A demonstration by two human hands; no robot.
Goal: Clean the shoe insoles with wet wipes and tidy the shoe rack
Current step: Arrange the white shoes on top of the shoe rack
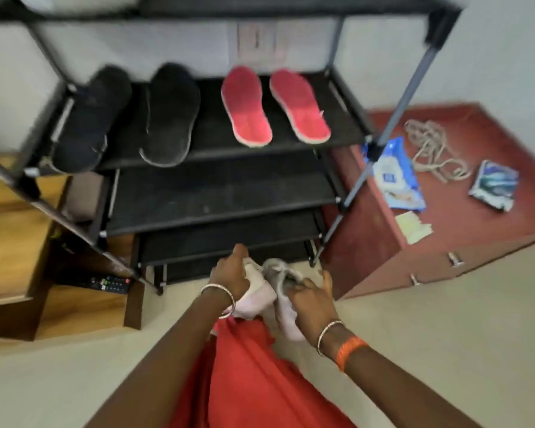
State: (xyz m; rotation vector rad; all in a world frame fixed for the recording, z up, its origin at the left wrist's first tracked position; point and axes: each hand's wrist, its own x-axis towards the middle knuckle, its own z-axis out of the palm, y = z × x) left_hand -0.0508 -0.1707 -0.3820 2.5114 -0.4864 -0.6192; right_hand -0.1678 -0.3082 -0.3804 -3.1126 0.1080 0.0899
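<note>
Both hands, left hand (229, 273) and right hand (312, 299), each grasp a pale shoe (286, 307) below the shoe rack (223, 193); insoles (246, 106) lie on its shelf; racking evidently remains.

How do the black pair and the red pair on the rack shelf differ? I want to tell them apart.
The black pair is bulkier and sits on the shelf's left half; the red pair is flat and thin, with pale edges, and sits on the right half. Both lie lengthwise on the same shelf.
</note>
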